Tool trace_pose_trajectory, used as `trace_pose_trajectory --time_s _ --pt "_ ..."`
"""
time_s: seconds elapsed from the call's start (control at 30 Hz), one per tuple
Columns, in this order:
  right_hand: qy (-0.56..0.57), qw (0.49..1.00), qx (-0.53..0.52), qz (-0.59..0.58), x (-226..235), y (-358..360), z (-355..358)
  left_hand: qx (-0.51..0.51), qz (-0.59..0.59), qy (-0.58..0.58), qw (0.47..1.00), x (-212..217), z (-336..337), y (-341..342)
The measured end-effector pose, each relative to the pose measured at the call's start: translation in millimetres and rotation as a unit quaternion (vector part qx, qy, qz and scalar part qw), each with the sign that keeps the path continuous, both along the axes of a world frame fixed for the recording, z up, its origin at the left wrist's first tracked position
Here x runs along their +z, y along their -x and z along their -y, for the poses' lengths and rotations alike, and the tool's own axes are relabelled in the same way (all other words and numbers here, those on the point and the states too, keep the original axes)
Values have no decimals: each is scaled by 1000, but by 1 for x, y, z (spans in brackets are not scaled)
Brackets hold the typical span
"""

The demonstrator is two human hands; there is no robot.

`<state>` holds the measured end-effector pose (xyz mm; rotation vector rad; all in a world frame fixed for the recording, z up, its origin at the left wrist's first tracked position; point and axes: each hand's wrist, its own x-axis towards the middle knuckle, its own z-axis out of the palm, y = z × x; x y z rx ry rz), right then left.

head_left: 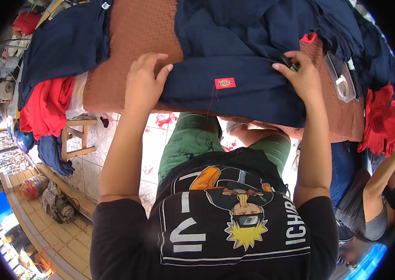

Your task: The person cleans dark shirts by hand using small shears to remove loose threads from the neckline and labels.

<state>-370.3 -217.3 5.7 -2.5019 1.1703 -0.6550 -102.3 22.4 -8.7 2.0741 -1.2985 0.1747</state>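
Fingers of left hand (143,79) flat on navy garment (234,88), right hand (302,74) pinching small dark tool (290,64), mostly hidden.

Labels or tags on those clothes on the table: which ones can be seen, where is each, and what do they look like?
Red label: small rectangle with a yellow mark, sewn on the navy garment between the left hand and right hand, a loose thread hanging from it.
White tag: tiny and pale, at the top edge on another navy garment.
No packages, signs or screens show.
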Motion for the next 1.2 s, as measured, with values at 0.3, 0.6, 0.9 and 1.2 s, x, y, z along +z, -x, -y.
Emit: trace_pose_trajectory --time_s 0.3,0.6,0.9,1.2 --pt "-183 955 203 115 5 -50 -85 -38 -126 -74 988 0 11 93" --pt "-273 927 214 138 -26 -49 -86 -51 -194 -103 974 -5 10 90" --pt "-268 923 248 119 -21 -41 -88 -110 -502 -128 848 4 8 48" --pt "-157 942 284 82 -13 -46 -97 -114 -533 -112 831 4 8 46"
